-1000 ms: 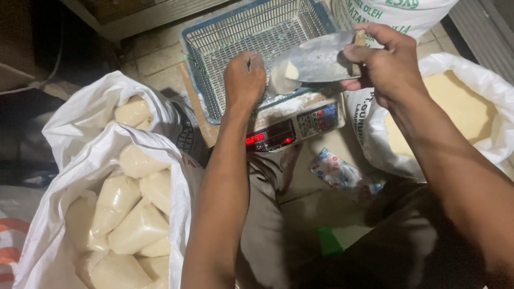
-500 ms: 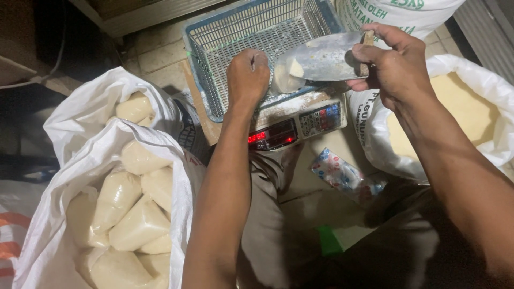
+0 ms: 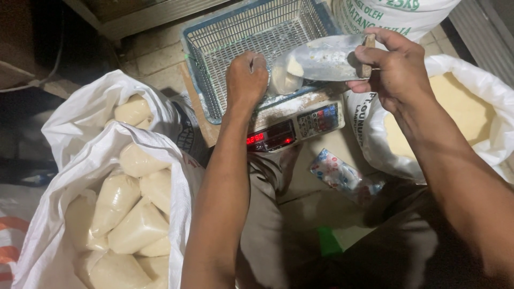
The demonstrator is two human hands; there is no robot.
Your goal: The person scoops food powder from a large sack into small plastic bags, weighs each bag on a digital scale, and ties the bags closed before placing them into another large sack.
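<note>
A single head-worn camera looks steeply down from close above the digital scale [image 3: 296,126]. The view faces forward over it, so the blue basket [image 3: 225,48] lies beyond.

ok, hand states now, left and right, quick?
Left hand: fingers closed on the top of a small clear plastic bag on the digital scale.
Right hand: fingers closed on a metal scoop, tilted toward the bag.
</note>
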